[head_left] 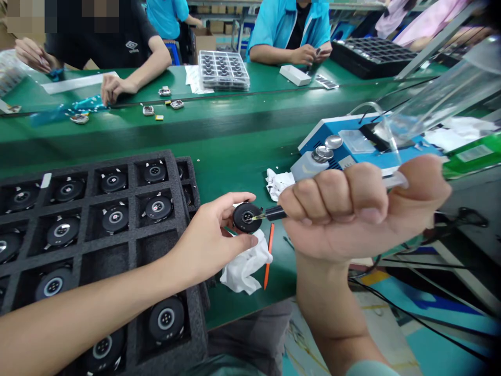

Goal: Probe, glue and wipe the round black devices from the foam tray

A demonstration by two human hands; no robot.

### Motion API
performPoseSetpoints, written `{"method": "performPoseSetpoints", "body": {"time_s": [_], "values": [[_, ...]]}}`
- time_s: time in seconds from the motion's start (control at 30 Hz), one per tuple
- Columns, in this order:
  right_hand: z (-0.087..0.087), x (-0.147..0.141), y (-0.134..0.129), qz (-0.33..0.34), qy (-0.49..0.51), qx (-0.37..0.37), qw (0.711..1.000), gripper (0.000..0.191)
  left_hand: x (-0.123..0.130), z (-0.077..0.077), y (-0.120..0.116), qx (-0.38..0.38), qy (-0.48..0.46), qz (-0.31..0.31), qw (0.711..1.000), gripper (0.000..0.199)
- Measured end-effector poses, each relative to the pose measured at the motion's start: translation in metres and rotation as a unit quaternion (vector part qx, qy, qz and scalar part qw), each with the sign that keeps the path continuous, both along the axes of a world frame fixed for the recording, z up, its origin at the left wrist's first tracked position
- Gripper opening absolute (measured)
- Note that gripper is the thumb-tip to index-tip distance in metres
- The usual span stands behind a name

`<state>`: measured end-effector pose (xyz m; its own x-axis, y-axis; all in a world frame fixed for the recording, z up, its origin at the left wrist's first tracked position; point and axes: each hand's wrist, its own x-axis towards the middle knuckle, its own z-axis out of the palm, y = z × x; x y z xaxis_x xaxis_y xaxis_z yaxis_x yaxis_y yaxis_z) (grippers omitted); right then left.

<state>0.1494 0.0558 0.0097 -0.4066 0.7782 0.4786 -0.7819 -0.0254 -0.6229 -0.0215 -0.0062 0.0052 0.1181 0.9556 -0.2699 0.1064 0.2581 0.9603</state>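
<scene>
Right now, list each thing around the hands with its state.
Left hand: gripping
Right hand: fisted
Black part: held in left hand
Needle tool: held in right hand, tip at black part
Foam tray: holding round parts
White wipes: crumpled
Orange stick: lying flat
Bottle: upright

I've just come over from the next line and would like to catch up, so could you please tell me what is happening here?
The left hand holds a round black piece, while the right fist grips a slim tool, its tip at or just over the middle of the piece. More round pieces sit in the foam tray to the left. A crumpled white cloth and an orange stick lie nearby on the green bench.
</scene>
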Motion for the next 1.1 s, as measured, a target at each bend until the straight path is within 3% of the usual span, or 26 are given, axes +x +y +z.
{"method": "performPoseSetpoints", "body": {"time_s": [0.2,0.5,0.6,0.7,0.77,0.83,0.9,1.0,1.1], "values": [[0.002,-0.001,-0.007,-0.018,0.003,-0.035,0.999,0.063,0.002,0.001,0.001,0.001,0.000,0.004,1.000,0.063],[0.005,0.007,-0.003,-0.027,-0.013,-0.026,0.999,0.065,0.001,-0.001,0.001,-0.003,-0.005,0.003,1.000,0.064],[0.014,0.027,0.003,-0.117,-0.008,-0.002,0.993,0.067,0.000,-0.001,0.001,0.001,-0.001,0.004,1.000,0.064],[0.017,0.047,0.021,-0.279,-0.037,-0.012,0.960,0.061,-0.001,-0.001,0.003,-0.007,-0.001,0.004,1.000,0.065],[0.008,0.050,0.043,-0.387,-0.076,-0.063,0.917,0.054,-0.002,-0.001,0.003,-0.009,-0.002,0.001,1.000,0.067],[-0.014,0.042,0.067,-0.470,-0.129,-0.097,0.868,0.055,-0.002,-0.001,0.003,0.010,-0.009,0.005,1.000,0.069],[-0.040,0.027,0.088,-0.503,-0.206,-0.129,0.830,0.061,-0.003,0.001,0.001,0.037,-0.018,0.018,0.999,0.072],[-0.068,0.002,0.106,-0.488,-0.259,-0.121,0.825,0.062,-0.005,0.003,0.000,0.032,-0.018,0.032,0.999,0.070],[-0.079,-0.013,0.105,-0.473,-0.272,-0.094,0.833,0.062,-0.002,0.007,-0.002,0.034,-0.014,0.049,0.998,0.067]]}}
